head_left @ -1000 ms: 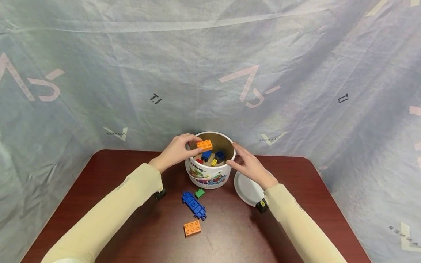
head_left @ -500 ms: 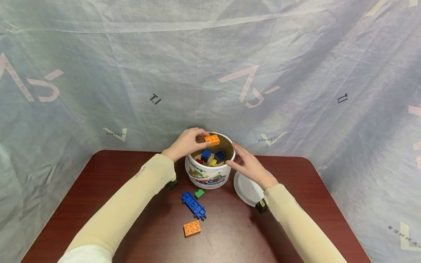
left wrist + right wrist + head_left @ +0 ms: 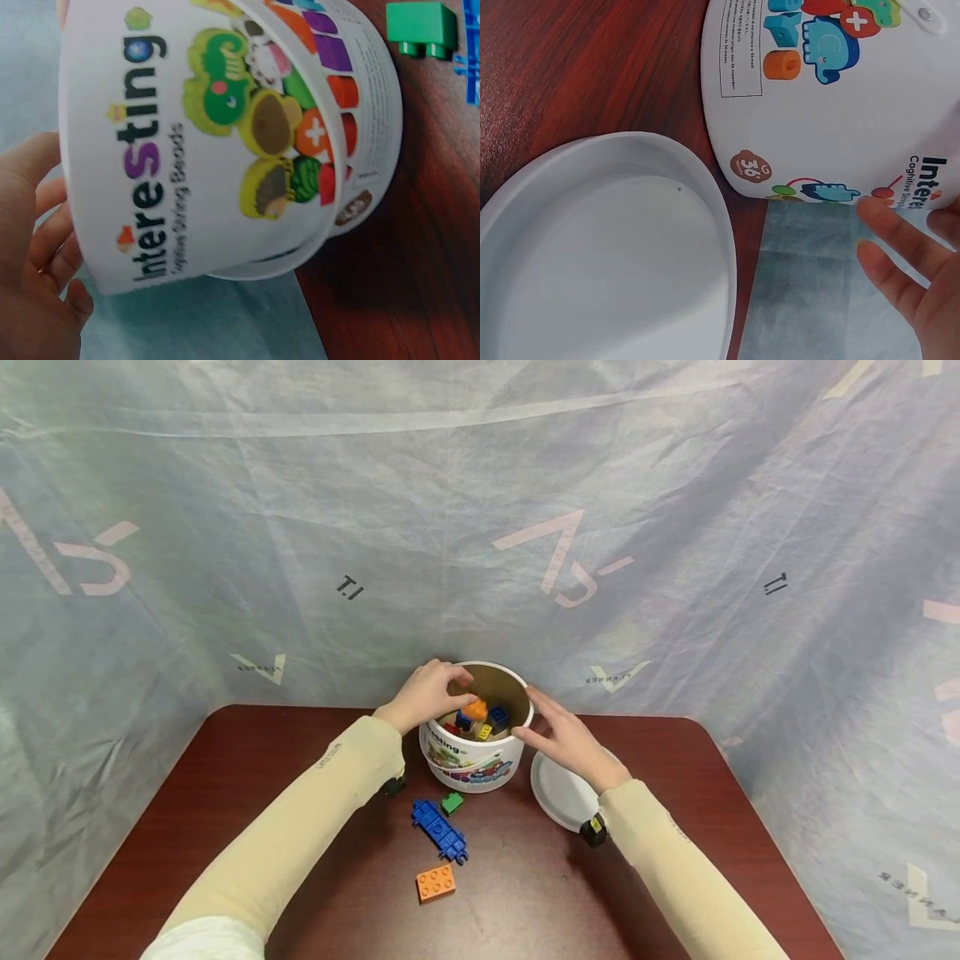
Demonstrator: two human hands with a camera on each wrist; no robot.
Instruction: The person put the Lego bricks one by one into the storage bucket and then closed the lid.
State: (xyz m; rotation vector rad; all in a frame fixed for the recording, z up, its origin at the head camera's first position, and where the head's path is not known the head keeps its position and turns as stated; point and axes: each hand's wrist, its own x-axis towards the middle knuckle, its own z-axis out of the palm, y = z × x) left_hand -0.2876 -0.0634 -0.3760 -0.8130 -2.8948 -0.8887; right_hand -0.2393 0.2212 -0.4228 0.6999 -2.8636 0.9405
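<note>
An orange brick (image 3: 476,709) has dropped lower inside the bucket (image 3: 468,762), adding one; your left hand (image 3: 427,696) seems parted-fingered, right hand (image 3: 567,744) straight-fingered.

The orange brick (image 3: 476,711) is lower now — deeper in the bucket (image 3: 482,782).

A grey printed cloth (image 3: 420,510) hangs behind the reddish-brown table (image 3: 540,893).
</note>
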